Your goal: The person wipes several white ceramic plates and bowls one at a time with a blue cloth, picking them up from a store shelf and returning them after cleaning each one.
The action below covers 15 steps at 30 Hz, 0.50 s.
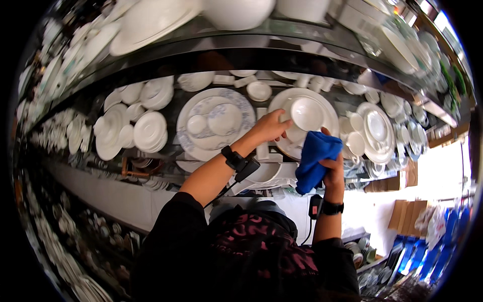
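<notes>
My left hand [271,127] reaches up to a glass shelf and grips the left side of a white bowl [306,115] that sits on a large white plate [327,108]. My right hand [333,168] holds a bunched blue cloth [316,157] just below and to the right of that bowl. The cloth's top edge is close to the bowl's underside; whether it touches I cannot tell. Both wrists wear black bands, and a cable runs down from the left one.
The shelf [166,151] carries many white plates, bowls and cups, among them a blue-patterned plate set [216,121] left of my hand and stacked plates [150,131]. Another shelf of white ware [151,20] runs above. Cardboard boxes [405,214] and blue bags [448,231] stand at the right.
</notes>
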{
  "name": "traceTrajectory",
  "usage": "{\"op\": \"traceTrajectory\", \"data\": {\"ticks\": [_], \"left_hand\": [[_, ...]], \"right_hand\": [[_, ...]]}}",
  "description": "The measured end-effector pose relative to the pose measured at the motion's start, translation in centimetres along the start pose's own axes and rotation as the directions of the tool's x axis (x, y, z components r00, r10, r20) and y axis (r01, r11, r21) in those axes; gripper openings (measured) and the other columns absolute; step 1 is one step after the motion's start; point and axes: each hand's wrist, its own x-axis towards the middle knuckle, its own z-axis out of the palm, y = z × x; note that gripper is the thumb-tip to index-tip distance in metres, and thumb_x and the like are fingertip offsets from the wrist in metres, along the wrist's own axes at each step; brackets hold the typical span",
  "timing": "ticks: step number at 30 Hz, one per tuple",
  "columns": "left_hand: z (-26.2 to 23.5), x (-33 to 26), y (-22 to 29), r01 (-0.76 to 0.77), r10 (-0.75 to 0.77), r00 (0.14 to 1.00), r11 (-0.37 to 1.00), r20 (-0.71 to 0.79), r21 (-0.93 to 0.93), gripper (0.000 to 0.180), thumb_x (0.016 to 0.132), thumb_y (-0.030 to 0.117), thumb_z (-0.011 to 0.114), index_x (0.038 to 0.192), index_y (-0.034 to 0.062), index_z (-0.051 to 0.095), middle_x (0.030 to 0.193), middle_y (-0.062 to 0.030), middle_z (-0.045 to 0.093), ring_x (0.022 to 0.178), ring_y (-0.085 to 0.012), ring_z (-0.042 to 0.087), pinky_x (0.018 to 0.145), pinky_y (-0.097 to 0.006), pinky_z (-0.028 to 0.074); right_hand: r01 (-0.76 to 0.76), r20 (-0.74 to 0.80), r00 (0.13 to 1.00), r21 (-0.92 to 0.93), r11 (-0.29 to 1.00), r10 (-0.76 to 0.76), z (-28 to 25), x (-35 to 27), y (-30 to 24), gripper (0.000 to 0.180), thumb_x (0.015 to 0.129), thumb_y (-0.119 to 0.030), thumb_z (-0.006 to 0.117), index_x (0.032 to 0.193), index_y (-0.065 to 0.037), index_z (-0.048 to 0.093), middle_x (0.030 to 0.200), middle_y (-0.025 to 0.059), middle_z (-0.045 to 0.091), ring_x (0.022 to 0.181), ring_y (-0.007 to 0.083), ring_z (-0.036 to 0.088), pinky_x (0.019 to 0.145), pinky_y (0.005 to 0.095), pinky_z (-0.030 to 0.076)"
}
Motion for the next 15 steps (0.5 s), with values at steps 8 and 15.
{"op": "traceTrajectory", "data": {"ticks": [8, 15], "left_hand": [[-10.4, -8.2, -8.9, -0.167, 0.326, 0.816, 0.923, -0.477, 0.345, 0.077, 0.067, 0.023, 0.081, 0.132, 0.0022, 0.046, 0.106, -0.0153, 0.063, 0.1, -0.0283, 0.06, 0.085, -0.036, 0.047], [-12.9, -9.8, -11.9, -0.034, 0.438, 0.809, 0.7, -0.392, 0.713, 0.114, 0.053, 0.033, 0.087, 0.144, 0.0042, 0.026, 0.134, -0.0191, 0.045, 0.132, -0.0389, 0.032, 0.102, -0.053, 0.027]], "right_hand": [[-0.06, 0.226, 0.972, -0.037, 0.998, 0.067, 10.2, -0.5, 5.1, 0.097, 0.048, -0.002, 0.063, 0.141, 0.003, 0.036, 0.134, 0.0146, 0.05, 0.119, 0.0266, 0.053, 0.106, 0.0357, 0.037], [-0.306, 0.222, 0.925, -0.053, 0.951, 0.31, 13.6, 3.1, 11.4, 0.087, 0.064, 0.01, 0.059, 0.145, -0.001, 0.028, 0.118, 0.0163, 0.058, 0.105, 0.0298, 0.059, 0.095, 0.041, 0.047]]}}
